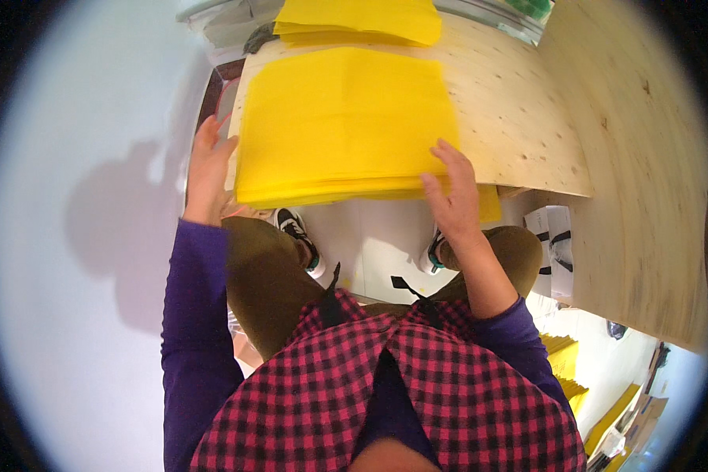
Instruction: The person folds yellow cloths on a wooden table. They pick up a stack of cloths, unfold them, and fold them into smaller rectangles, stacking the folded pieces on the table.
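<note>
A stack of thin yellow fabric-like sheets [346,118] lies on the wooden table in front of me, its layered near edge reaching past the tabletop. Beside the stack's left edge is my left hand [210,173], thumb and fingers apart and nothing in it. My right hand [455,193] is at the near right corner, its fingers spread over or against the sheets; whether they touch is hard to tell. Below that corner, another bit of yellow sheet [489,204] shows. Farther back lies a second yellow stack [358,22], cut off by the top of the view.
The pale plywood table [519,118] meets a tall wooden panel [637,141] on the right. A white wall [94,102] stands close on my left. Under the table's right side is a white bag with black straps [551,244]. Folded yellow material [562,358] sits at the lower right.
</note>
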Motion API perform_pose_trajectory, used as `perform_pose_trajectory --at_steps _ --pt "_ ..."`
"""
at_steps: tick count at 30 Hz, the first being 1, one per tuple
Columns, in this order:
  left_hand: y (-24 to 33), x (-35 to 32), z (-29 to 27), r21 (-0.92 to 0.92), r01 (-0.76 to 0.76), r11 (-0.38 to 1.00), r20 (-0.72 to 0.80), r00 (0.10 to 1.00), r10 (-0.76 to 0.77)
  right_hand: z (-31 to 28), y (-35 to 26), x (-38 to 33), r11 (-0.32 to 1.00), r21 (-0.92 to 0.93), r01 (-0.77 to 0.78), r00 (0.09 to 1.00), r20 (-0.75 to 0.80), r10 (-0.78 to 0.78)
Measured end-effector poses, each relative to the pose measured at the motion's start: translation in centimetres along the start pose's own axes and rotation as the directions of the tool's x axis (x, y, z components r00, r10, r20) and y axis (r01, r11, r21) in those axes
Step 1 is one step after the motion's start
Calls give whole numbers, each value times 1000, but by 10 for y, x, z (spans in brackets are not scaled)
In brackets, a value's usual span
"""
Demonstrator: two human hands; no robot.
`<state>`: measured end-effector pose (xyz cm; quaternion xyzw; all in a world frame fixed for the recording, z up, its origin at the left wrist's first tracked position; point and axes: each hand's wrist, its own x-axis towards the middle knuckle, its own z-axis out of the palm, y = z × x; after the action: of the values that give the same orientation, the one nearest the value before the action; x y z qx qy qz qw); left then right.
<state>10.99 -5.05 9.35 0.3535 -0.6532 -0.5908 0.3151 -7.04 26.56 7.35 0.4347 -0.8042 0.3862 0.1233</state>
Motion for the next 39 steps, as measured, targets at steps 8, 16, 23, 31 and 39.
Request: perform_pose_trajectory --at_steps 8,16,23,31,39 --pt "-3 -87 3 -70 -228 971 -331 924 193 -9 66 1 689 468 -553 806 90 585" --pt "-49 -166 49 -625 308 717 81 939 -334 -12 79 35 -59 683 -728 480 569 668" --pt "-63 -135 93 -629 664 405 412 726 -550 9 73 11 571 511 -643 754 289 590" --pt "-52 -121 118 -742 578 338 400 787 -470 4 70 9 646 370 -668 744 308 593" --pt "-57 -118 122 -816 474 330 306 839 -449 -15 53 116 936 209 -282 947 216 237"
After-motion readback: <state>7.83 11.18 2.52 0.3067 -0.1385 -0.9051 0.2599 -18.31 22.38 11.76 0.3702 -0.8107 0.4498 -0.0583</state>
